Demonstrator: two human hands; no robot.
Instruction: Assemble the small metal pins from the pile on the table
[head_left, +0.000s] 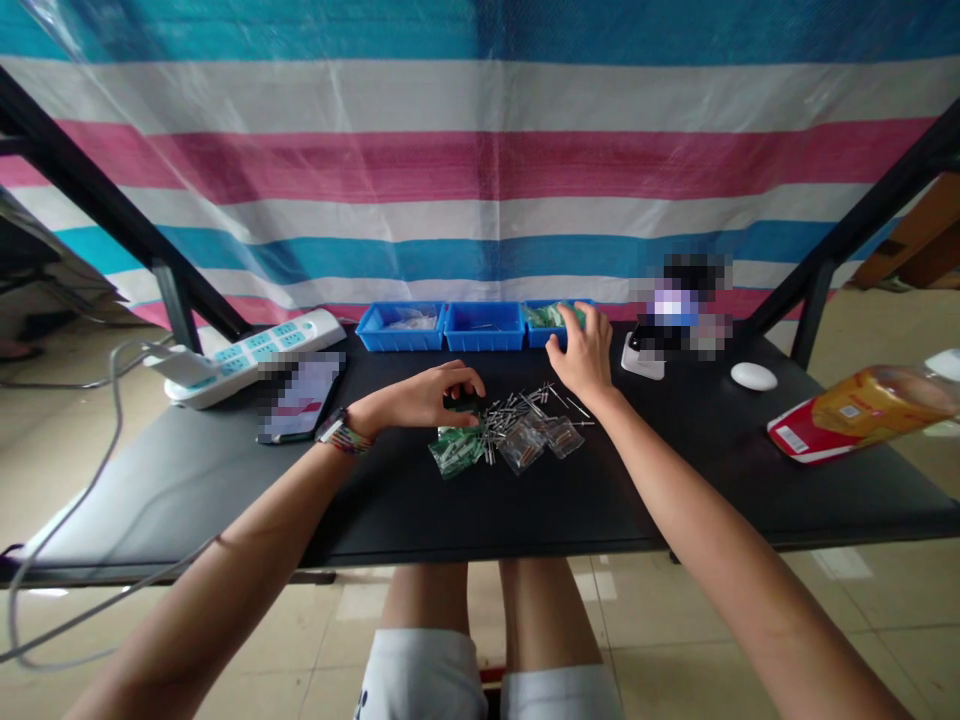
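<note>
In the head view, 3 blue bins (485, 341) stand in a row at the far side of the black worktop (480, 520). The right hand (587, 352) is over the right bin, fingers spread wide beside green packets (541, 317). The left hand (441, 397) is half curled just above more green packets (457, 455); whether it holds any, I cannot tell. Right of these lie loose metal pins (501, 418) and 2 clear packets (523, 445).
</note>
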